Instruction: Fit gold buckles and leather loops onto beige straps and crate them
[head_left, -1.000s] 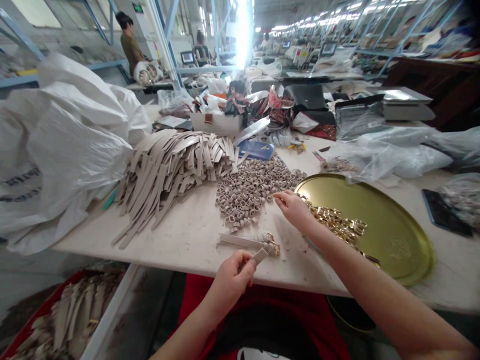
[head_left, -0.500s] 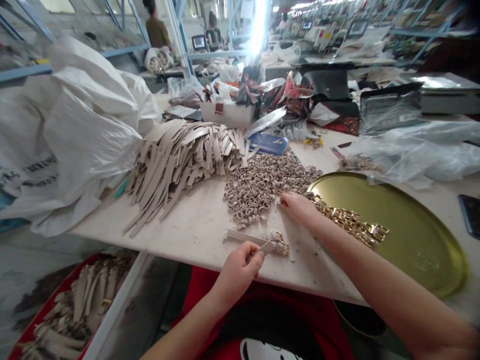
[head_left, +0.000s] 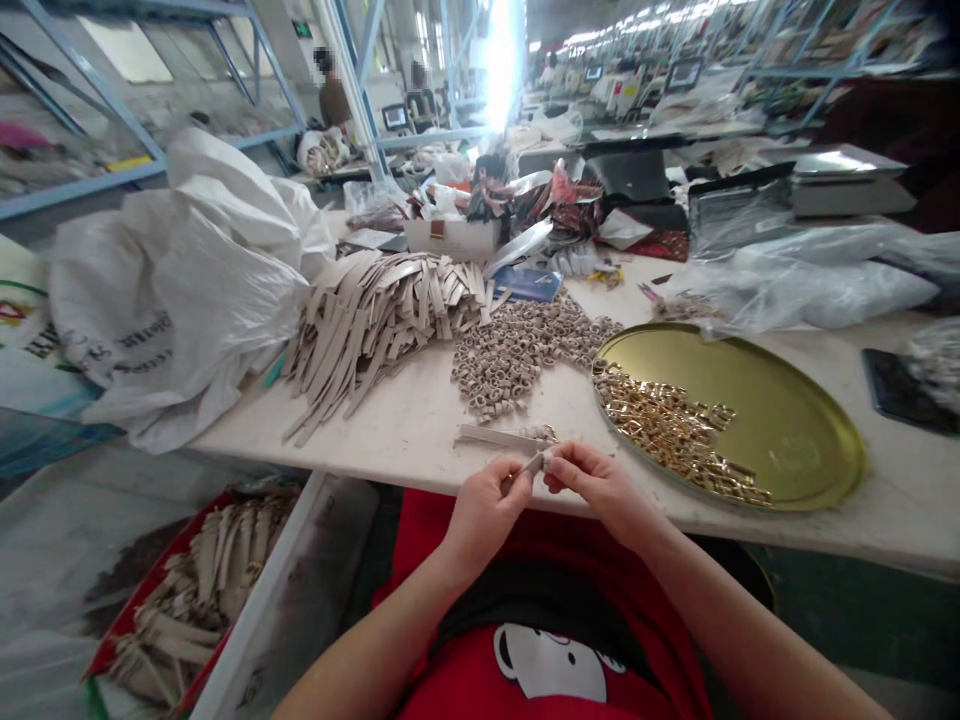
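My left hand point(head_left: 484, 508) is closed on a short beige strap point(head_left: 535, 463), whose end sticks out past the thumb and forefinger. My right hand point(head_left: 600, 487) meets that end in a pinch, with a small beige strap loop point(head_left: 548, 459) mostly covered by the fingertips. Just beyond both hands, beige straps with gold buckles point(head_left: 501, 437) lie on the table. Farther off is a heap of small beige loops point(head_left: 495, 365). To the right, gold buckles point(head_left: 664, 425) are piled on a round gold tray point(head_left: 795, 410).
A big pile of beige straps point(head_left: 375, 310) lies left of the loops, beside a white sack point(head_left: 202, 260). Below the table edge at left, a red bin point(head_left: 120, 640) holds more straps. A dark phone point(head_left: 900, 385) lies at right. Boxes and plastic bags line the back.
My right hand has come back from the edge of the loop heap to the strap end in my left hand. The camera view has shifted.
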